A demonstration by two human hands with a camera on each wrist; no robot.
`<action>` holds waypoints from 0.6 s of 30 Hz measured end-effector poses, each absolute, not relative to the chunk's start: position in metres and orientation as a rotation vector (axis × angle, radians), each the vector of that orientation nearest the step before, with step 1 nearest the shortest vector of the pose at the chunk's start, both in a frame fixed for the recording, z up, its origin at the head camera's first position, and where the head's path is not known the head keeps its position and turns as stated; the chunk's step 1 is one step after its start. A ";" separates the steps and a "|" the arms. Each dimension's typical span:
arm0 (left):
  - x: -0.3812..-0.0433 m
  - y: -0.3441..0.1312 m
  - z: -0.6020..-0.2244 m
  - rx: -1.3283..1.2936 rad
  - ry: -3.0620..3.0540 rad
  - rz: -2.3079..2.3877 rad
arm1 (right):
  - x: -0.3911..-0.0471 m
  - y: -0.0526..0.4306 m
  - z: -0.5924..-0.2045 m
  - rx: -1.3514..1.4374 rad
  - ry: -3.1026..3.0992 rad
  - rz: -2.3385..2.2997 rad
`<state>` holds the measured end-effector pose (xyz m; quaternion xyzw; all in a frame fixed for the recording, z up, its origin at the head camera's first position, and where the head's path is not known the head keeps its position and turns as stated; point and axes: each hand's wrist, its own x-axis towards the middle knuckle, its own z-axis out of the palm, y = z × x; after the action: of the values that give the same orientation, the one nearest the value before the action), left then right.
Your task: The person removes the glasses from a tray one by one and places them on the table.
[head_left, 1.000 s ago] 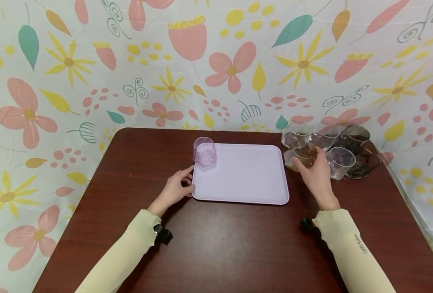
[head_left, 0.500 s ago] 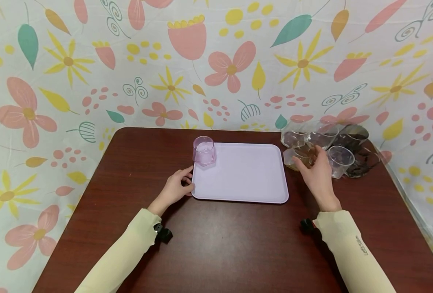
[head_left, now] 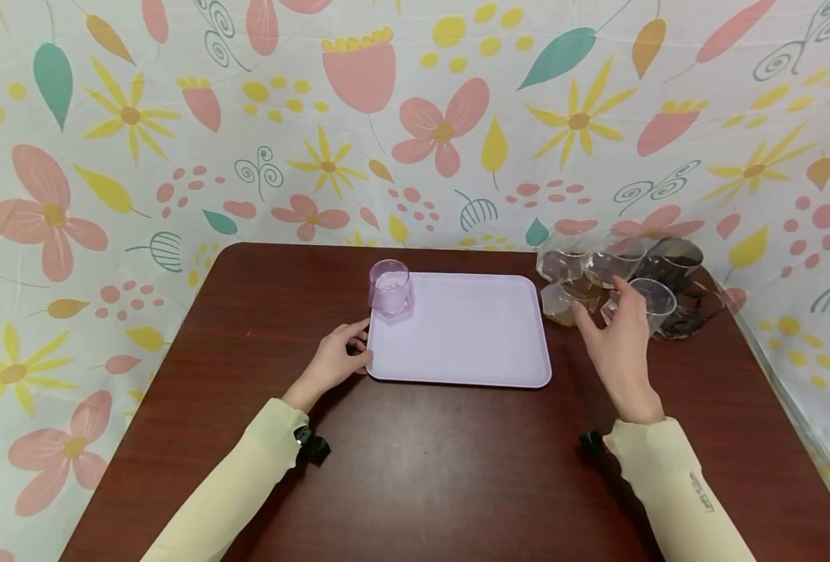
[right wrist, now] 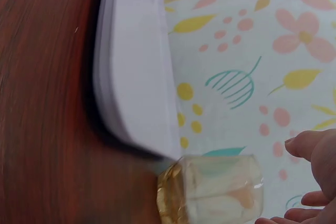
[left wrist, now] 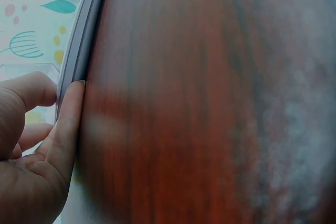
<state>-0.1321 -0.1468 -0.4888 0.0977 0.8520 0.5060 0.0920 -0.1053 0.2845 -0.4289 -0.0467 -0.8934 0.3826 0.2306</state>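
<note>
A pale lilac tray (head_left: 471,336) lies on the table, with a pink faceted glass (head_left: 390,293) at its far left corner. My left hand (head_left: 330,361) holds the tray's left edge near the front corner; in the left wrist view, thumb (left wrist: 71,114) and index finger meet the rim. Just right of the tray stands an amber glass (right wrist: 210,190). Beside it is my right hand (head_left: 621,343), thumb and fingers spread with nothing between them; the right wrist view shows a gap between thumb and glass. Behind the fingers a clear glass (head_left: 657,303) is partly hidden.
More clear glasses (head_left: 562,261) and a dark smoky glass (head_left: 675,261) crowd the table's far right corner, another dark glass (head_left: 696,312) nearer. A flowered cloth (head_left: 443,133) hangs behind the brown table (head_left: 422,460).
My right hand has let go of the amber glass and drawn back a little to the right, fingers opening. The left hand stays at the tray's edge.
</note>
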 end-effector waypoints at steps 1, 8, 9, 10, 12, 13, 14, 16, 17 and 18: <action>-0.132 -0.147 -0.489 0.293 2.531 1.504 | -0.104 0.282 -0.427 -0.118 -2.452 1.054; -0.133 -0.147 -0.489 0.292 2.529 1.499 | -0.102 0.261 -0.420 0.016 -2.414 1.040; -0.133 -0.147 -0.489 0.292 2.529 1.499 | -0.103 0.258 -0.419 0.034 -2.412 1.040; -0.133 -0.147 -0.489 0.291 2.530 1.498 | -0.103 0.254 -0.418 0.052 -2.409 1.043; -0.133 -0.148 -0.489 0.288 2.531 1.500 | -0.104 0.246 -0.416 0.079 -2.411 1.058; -0.133 -0.148 -0.490 0.288 2.529 1.505 | -0.105 0.242 -0.415 0.092 -2.415 1.072; -0.133 -0.148 -0.490 0.288 2.527 1.509 | -0.106 0.238 -0.414 0.105 -2.419 1.089; -0.133 -0.147 -0.490 0.287 2.525 1.513 | -0.108 0.230 -0.413 0.126 -2.427 1.123; -0.133 -0.147 -0.490 0.288 2.524 1.514 | -0.109 0.226 -0.413 0.137 -2.427 1.149; -0.133 -0.147 -0.490 0.288 2.522 1.517 | -0.109 0.221 -0.412 0.147 -2.430 1.171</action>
<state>-0.1332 -0.1469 -0.4903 0.0970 0.8493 0.5107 0.0921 -0.1094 0.2214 -0.4124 0.0530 -0.8779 0.4229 0.2183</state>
